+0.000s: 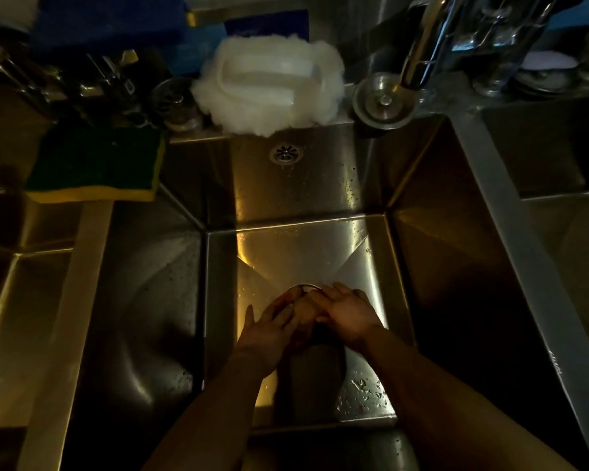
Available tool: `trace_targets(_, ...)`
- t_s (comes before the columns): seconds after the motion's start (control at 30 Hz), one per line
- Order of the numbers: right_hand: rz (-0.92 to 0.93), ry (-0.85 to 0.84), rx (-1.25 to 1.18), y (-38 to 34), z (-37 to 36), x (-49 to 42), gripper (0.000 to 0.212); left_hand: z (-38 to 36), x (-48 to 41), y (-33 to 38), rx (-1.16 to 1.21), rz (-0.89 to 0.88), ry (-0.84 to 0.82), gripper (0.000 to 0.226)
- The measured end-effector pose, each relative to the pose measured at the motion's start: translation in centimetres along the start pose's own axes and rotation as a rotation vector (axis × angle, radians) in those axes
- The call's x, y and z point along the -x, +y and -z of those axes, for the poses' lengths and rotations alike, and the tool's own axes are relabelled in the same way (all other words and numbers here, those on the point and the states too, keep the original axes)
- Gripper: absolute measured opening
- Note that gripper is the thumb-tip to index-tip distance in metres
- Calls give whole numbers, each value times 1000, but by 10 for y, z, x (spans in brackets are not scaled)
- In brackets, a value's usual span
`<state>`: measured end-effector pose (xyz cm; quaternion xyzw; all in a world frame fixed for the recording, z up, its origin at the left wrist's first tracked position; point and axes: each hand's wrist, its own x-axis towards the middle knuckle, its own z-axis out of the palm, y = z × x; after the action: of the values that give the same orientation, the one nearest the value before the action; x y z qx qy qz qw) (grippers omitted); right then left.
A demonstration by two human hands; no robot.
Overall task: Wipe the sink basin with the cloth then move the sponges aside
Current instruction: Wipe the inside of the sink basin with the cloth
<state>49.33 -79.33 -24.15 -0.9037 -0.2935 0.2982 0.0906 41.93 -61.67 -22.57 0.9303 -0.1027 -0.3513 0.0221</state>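
Both my hands are down on the floor of the steel sink basin [320, 246], right over the drain [303, 286]. My left hand [269, 326] lies with its fingers spread forward. My right hand [349, 314] overlaps the left fingertips. A small reddish patch [284, 298] shows under the left fingers; the light is too dim to tell if it is the cloth. A green and yellow sponge [94, 166] rests on the left ledge. A white fluffy scrubber [269, 90] with a plastic handle sits on the back ledge.
A drain plug [384, 100] and the tap [422, 45] stand at the back right, with glasses behind them. An overflow grate [286, 153] is in the back wall. Dark utensils [92, 86] crowd the back left. Further basins lie on both sides.
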Motion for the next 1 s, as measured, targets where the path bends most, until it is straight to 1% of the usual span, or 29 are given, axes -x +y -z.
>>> trace_targets(0.07,30,0,-6,-1,-5,0,57,-1,-5,2,8,27,33,63)
trace_targets(0.17,57,27,-1,-4,-15,-1,63,0,-13,8,14,82,36,70)
trace_targets(0.27,44,55,-19,-4,-21,-8,57,4,-22,13,-6,100,85,76)
trace_targets(0.33,53,44,-35,-3,-19,-14,50,8,-26,15,25,95,144,72)
trace_targets(0.43,39,61,-9,1,-15,-20,50,13,-26,10,12,101,214,66)
trace_targets(0.5,8,116,-6,3,-11,-23,48,16,-25,5,-25,118,265,67)
trace_targets(0.57,5,190,-10,4,-7,-24,45,20,-24,2,-46,134,336,61)
trace_targets(0.6,7,222,-8,5,-4,-24,45,22,-23,2,-57,140,367,58)
trace_targets(0.7,-18,286,21,4,1,-24,50,25,-23,0,-78,162,449,62)
trace_targets(0.8,-65,329,62,0,4,-26,55,24,-25,-3,-59,180,533,58)
trace_targets(0.87,-111,328,39,-1,4,-29,56,23,-28,-4,-32,164,517,59)
trace_targets(0.93,-166,298,-5,-2,2,-31,58,17,-31,-5,-26,105,424,61)
trace_targets(1.0,-179,263,-40,-4,-4,-32,60,7,-32,-7,-66,51,319,62)
